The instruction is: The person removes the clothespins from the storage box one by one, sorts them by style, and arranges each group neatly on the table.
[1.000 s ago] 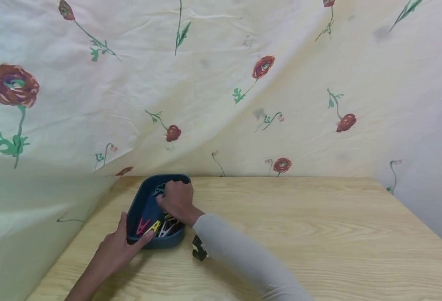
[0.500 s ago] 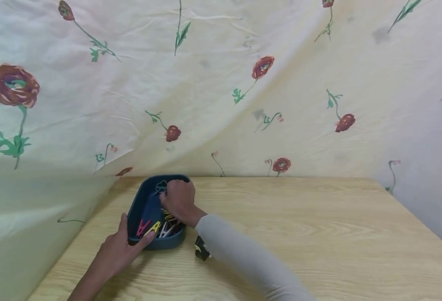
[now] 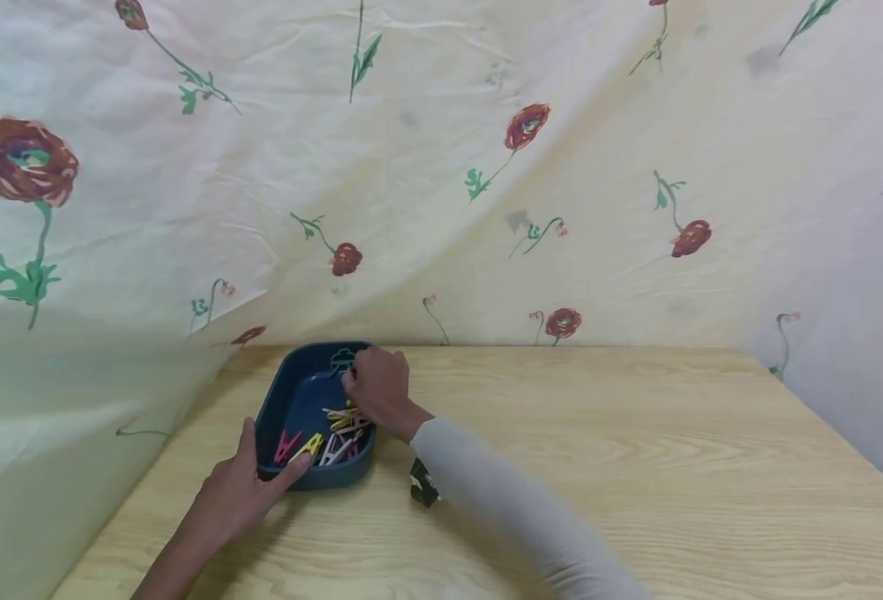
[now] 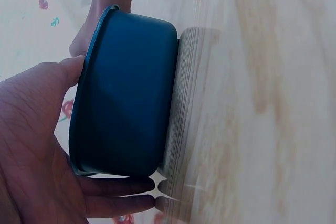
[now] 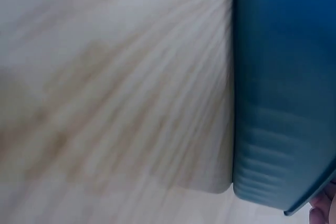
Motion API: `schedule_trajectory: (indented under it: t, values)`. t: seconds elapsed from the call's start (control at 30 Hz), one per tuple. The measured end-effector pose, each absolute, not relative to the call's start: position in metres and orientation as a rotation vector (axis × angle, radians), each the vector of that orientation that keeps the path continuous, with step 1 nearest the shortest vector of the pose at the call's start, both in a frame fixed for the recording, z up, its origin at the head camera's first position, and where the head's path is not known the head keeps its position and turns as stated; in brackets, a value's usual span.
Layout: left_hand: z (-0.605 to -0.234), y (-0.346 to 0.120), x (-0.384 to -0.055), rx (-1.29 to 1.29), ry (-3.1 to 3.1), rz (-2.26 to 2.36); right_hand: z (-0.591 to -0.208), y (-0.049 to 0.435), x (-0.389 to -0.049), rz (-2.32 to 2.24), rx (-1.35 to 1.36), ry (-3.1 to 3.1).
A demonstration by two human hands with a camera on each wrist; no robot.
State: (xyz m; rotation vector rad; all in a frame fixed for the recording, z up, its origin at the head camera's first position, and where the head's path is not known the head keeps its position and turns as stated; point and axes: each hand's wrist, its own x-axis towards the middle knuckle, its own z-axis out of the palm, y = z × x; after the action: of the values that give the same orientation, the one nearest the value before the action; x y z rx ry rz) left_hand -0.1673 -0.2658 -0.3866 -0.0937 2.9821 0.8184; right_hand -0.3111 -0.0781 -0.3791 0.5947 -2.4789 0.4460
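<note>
A dark blue tray stands on the table and holds clothespins: a pink one, a yellow one, a white one and several more heaped on the right. My left hand grips its near-left corner, thumb on the near rim and fingers along the outer wall. My right hand is over the tray's far-right side with curled fingers. It seems to pinch a small dark piece with a green cloud-shaped outline; the fingertips are hidden. Both wrist views show mainly the tray's outer wall.
A wooden table stretches away to the right of the tray. Flower-patterned cloth hangs close behind and to the left. A small black device sits beneath the right sleeve.
My right hand has shifted right within the tray, and the cloud-shaped piece has moved right with it. More clothespins now show below the hand. My left hand keeps its hold.
</note>
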Motion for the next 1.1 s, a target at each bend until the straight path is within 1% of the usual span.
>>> schedule_trajectory:
  t: [0.33,0.73,1.1]
  values:
    - [-0.384,-0.262,-0.17,-0.118,2.958,0.812,-0.38,-0.07,-0.316,0.45,0.581,-2.412]
    - [-0.383,-0.266,-0.168,-0.135,2.943,0.797,-0.383,-0.065,-0.314,0.428,0.545,-2.311]
    - [-0.382,-0.264,-0.17,-0.14,2.942,0.8,-0.384,-0.048,-0.321,0.499,0.512,-2.244]
